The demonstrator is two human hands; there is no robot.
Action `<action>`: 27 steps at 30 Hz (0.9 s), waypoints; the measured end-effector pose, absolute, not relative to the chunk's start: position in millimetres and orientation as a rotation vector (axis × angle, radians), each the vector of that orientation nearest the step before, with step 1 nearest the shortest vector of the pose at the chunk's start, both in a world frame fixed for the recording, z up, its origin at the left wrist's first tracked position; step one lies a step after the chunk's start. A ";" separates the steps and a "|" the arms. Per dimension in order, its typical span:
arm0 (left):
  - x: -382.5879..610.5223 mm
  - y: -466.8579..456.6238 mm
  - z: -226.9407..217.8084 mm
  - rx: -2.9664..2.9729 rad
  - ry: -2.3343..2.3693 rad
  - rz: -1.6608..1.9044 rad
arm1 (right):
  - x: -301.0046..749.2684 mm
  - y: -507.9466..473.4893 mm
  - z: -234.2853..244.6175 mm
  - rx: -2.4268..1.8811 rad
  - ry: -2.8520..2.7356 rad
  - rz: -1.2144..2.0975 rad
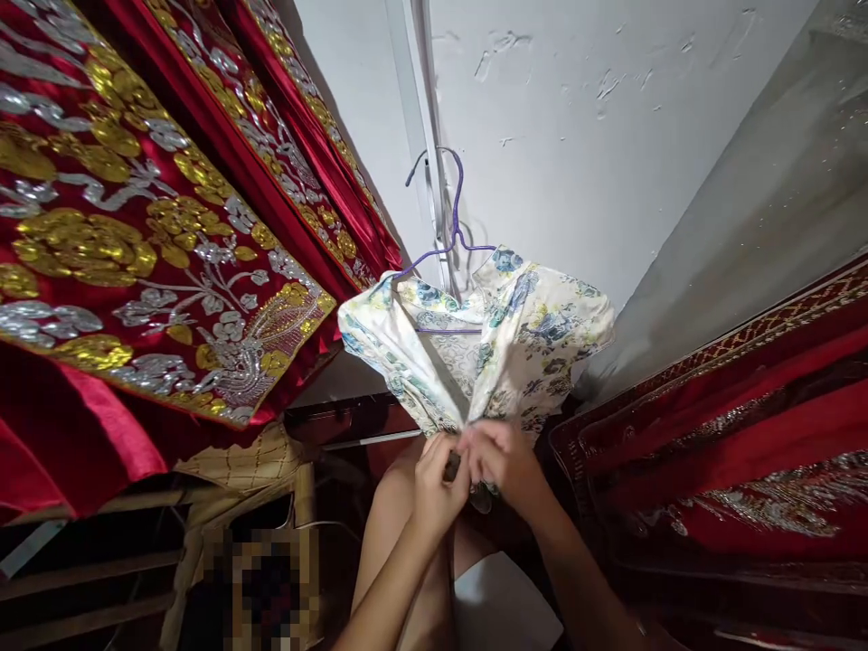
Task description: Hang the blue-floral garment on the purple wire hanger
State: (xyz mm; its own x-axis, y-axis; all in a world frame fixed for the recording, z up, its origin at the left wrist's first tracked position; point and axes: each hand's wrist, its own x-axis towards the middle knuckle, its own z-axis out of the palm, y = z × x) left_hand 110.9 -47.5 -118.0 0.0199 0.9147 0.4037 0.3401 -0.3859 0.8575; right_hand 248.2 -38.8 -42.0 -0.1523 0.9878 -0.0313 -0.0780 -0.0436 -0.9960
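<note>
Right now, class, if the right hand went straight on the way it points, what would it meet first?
Most likely the front of the floral garment, where the fingers of the right hand bunch; the left hand is close alongside, and one blurred view leaves depth unclear.

The shirt (552, 330) hangs on a hanger (457, 212) before the wall (576, 154), with drapery (136, 235) left and cloth (752, 452) right.

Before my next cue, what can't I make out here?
All in the head view:
Left hand and right hand: blurred where they meet, so each hold is unclear.
Lower part of floral garment: mostly hidden behind the hands.
Embroidered red cloth: cut off by the left edge.
Lower left: pixelation masks what lies there.
</note>
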 end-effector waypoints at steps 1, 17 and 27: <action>115.1 -46.3 -115.2 1.823 1.275 1.345 | 252.0 -26.3 -27.7 -1.098 -1.205 1.320; 107.4 19.2 38.3 2.008 1.156 1.640 | 263.4 38.5 72.6 -0.817 -1.275 1.194; 97.3 34.3 92.0 2.229 1.153 1.580 | 244.8 51.1 10.4 -0.814 -1.218 1.020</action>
